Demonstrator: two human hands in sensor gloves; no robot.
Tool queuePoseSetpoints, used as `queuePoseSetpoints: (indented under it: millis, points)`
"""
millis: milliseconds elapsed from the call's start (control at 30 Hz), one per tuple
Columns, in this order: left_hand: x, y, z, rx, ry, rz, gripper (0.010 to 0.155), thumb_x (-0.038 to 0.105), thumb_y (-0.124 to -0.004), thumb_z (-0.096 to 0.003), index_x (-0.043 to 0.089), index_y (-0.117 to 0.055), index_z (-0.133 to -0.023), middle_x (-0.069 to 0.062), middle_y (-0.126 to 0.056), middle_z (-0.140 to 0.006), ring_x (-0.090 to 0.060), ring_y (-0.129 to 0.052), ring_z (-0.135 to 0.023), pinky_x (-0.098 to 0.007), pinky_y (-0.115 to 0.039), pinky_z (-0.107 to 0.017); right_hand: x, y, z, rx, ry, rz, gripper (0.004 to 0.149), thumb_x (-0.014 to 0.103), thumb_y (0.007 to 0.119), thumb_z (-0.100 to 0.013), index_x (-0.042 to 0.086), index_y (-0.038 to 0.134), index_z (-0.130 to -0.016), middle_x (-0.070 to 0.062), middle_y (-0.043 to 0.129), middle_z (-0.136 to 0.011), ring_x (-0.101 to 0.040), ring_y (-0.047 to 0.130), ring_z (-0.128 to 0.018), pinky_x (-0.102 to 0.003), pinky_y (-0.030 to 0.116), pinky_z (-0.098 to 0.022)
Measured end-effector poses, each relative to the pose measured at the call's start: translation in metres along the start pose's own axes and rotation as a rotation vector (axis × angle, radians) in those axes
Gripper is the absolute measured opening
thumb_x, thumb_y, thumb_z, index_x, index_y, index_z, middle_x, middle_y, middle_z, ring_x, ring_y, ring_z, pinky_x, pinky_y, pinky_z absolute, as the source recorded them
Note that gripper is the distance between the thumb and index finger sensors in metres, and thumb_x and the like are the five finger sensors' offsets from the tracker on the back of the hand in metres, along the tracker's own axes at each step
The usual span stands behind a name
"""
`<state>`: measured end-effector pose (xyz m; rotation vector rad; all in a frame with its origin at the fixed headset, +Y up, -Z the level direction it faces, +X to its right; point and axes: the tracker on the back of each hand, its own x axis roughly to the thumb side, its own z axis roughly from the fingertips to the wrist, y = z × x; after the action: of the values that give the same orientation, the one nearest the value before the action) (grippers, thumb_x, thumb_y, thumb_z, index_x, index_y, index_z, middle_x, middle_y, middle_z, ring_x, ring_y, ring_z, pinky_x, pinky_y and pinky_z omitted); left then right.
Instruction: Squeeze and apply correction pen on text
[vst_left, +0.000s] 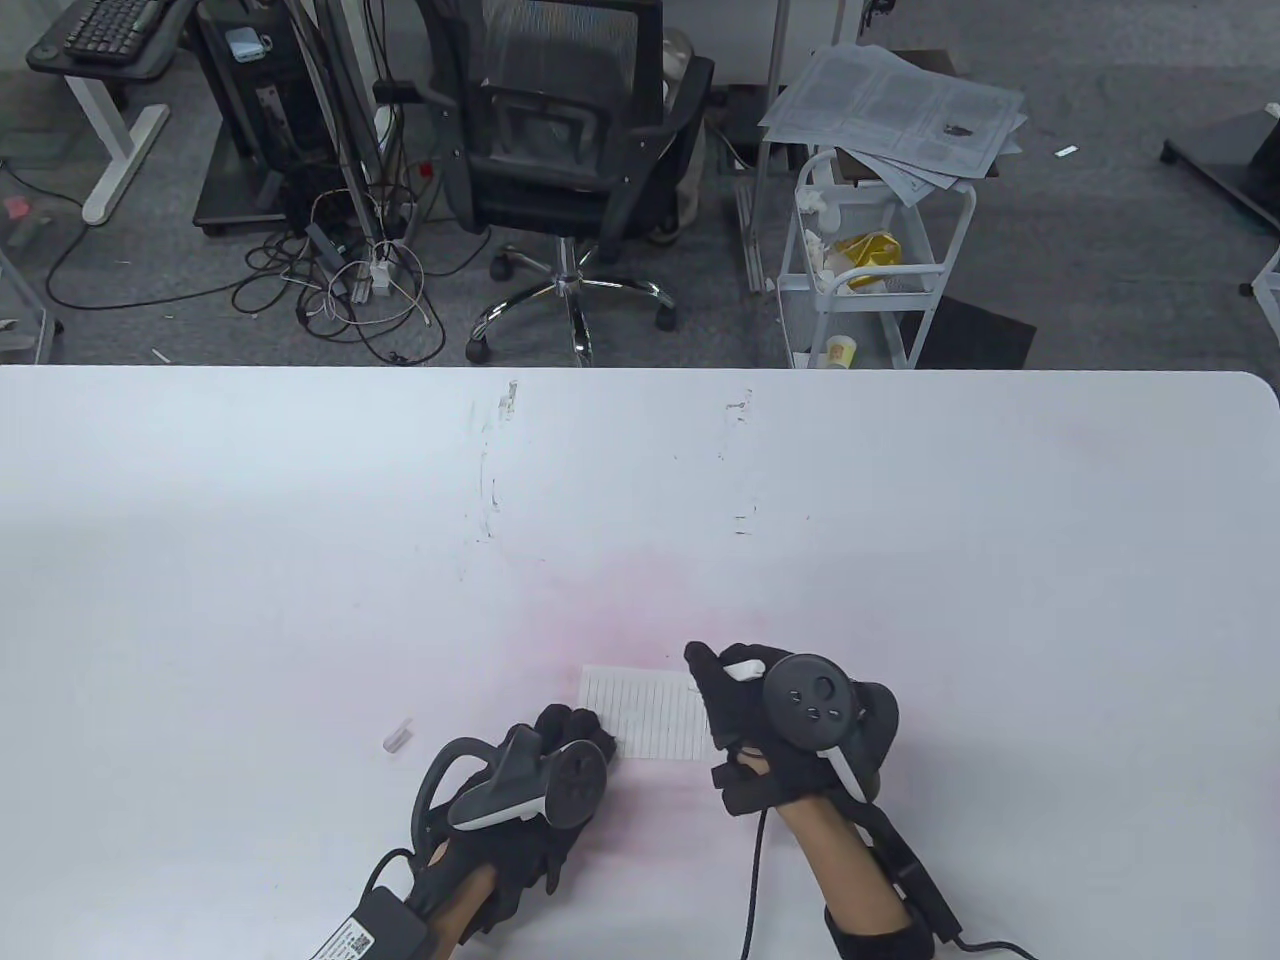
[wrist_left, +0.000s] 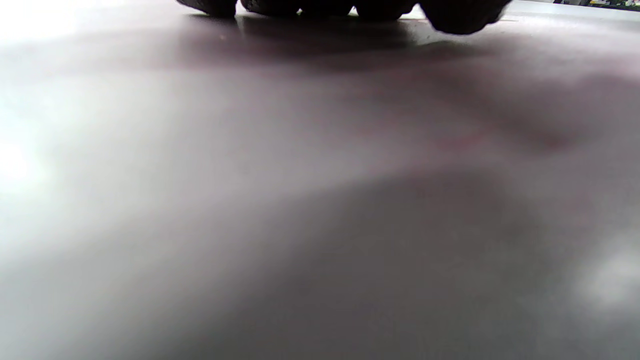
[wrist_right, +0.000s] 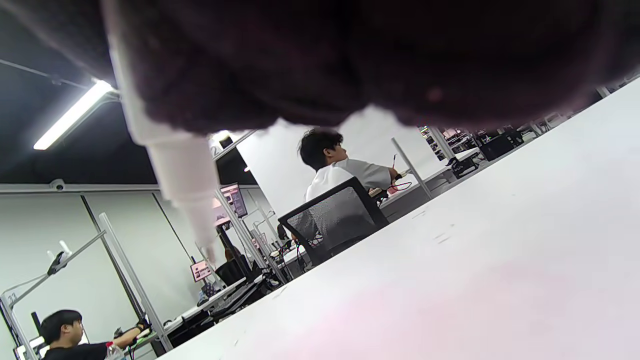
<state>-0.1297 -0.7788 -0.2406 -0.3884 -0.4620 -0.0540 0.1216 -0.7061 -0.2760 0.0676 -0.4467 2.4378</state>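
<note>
A small lined paper (vst_left: 650, 712) lies on the white table (vst_left: 300, 560) near the front edge. My left hand (vst_left: 560, 750) rests flat on the paper's lower left corner; its fingertips (wrist_left: 450, 17) press on the table in the left wrist view. My right hand (vst_left: 735, 700) grips a white correction pen (vst_left: 742, 668) just right of the paper, raised off it. In the right wrist view the pen's (wrist_right: 182, 175) uncapped tapered tip sticks out below my gloved fingers (wrist_right: 350, 60) and points into the air.
A small white pen cap (vst_left: 398, 737) lies on the table left of my left hand. Beyond the far table edge stand an office chair (vst_left: 570, 150) and a white cart (vst_left: 880, 250) with papers.
</note>
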Motion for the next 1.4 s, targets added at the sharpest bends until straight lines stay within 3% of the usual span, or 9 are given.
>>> queuePoseSetpoints:
  millis: [200, 467, 533, 600, 667, 867, 1133, 1400]
  points:
    - [0.001, -0.001, 0.0, -0.015, 0.002, 0.002, 0.065, 0.049, -0.06, -0.0452, 0.035, -0.035, -0.104, 0.002, -0.027, -0.115, -0.025, -0.034, -0.111, -0.044, -0.044, -0.081, -0.031, -0.002, 0.007, 0.0, 0.076, -0.08, 0.046, 0.056, 0.077, -0.039, 0.016, 0.097, -0.035, -0.001, 0.096, -0.026, -0.022, 0.098, -0.008, -0.048, 0.085, -0.024]
    - [-0.003, -0.002, 0.003, -0.019, -0.004, 0.029, 0.07, 0.053, -0.06, -0.0446, 0.035, -0.03, -0.105, 0.001, -0.021, -0.115, -0.027, -0.026, -0.11, -0.047, -0.04, -0.081, -0.039, -0.002, 0.007, 0.004, 0.118, -0.163, 0.046, 0.057, 0.077, -0.039, 0.016, 0.097, -0.035, -0.001, 0.096, -0.025, -0.021, 0.098, -0.008, -0.048, 0.085, -0.024]
    - [-0.007, 0.002, 0.007, 0.035, -0.002, 0.057, 0.071, 0.053, -0.062, -0.043, 0.036, -0.032, -0.105, 0.001, -0.021, -0.115, -0.028, -0.026, -0.11, -0.048, -0.04, -0.081, -0.04, -0.002, 0.007, 0.008, 0.124, -0.177, 0.046, 0.057, 0.077, -0.039, 0.016, 0.097, -0.035, -0.001, 0.096, -0.026, -0.021, 0.098, -0.008, -0.048, 0.085, -0.024]
    - [-0.017, 0.013, 0.016, 0.187, 0.017, 0.083, 0.071, 0.054, -0.064, -0.0403, 0.036, -0.039, -0.104, 0.001, -0.029, -0.114, -0.029, -0.033, -0.109, -0.049, -0.046, -0.079, -0.039, -0.002, 0.008, 0.01, 0.127, -0.183, 0.046, 0.057, 0.077, -0.039, 0.016, 0.097, -0.035, -0.001, 0.096, -0.026, -0.021, 0.098, -0.008, -0.048, 0.085, -0.024]
    - [-0.03, 0.025, 0.027, 0.259, 0.056, 0.107, 0.071, 0.055, -0.065, -0.0396, 0.036, -0.043, -0.104, 0.001, -0.033, -0.114, -0.03, -0.036, -0.109, -0.05, -0.048, -0.078, -0.039, -0.002, 0.008, 0.014, 0.128, -0.188, 0.046, 0.057, 0.077, -0.039, 0.016, 0.097, -0.035, -0.001, 0.096, -0.026, -0.021, 0.098, -0.008, -0.048, 0.085, -0.024]
    - [-0.088, 0.036, 0.059, 0.359, 0.245, 0.215, 0.072, 0.057, -0.066, -0.0395, 0.036, -0.046, -0.105, 0.001, -0.039, -0.116, -0.032, -0.043, -0.11, -0.053, -0.051, -0.078, -0.039, -0.002, 0.008, 0.018, 0.13, -0.202, 0.046, 0.057, 0.077, -0.039, 0.016, 0.097, -0.035, -0.001, 0.096, -0.026, -0.021, 0.098, -0.008, -0.047, 0.086, -0.024]
    - [-0.148, 0.016, 0.073, 0.248, 0.505, 0.227, 0.076, 0.059, -0.069, -0.0386, 0.033, -0.048, -0.106, -0.004, -0.052, -0.116, -0.035, -0.06, -0.107, -0.054, -0.059, -0.075, -0.039, -0.001, 0.01, 0.034, 0.136, -0.204, 0.046, 0.058, 0.076, -0.039, 0.017, 0.097, -0.035, -0.001, 0.096, -0.026, -0.021, 0.098, -0.008, -0.047, 0.086, -0.024]
    - [-0.149, -0.001, 0.058, 0.11, 0.572, 0.081, 0.071, 0.056, -0.078, -0.0358, 0.031, -0.061, -0.101, -0.003, -0.064, -0.109, -0.03, -0.074, -0.099, -0.053, -0.064, -0.073, -0.039, -0.001, 0.01, 0.049, 0.138, -0.196, 0.046, 0.058, 0.076, -0.039, 0.017, 0.097, -0.036, 0.0, 0.096, -0.026, -0.021, 0.098, -0.008, -0.047, 0.086, -0.024]
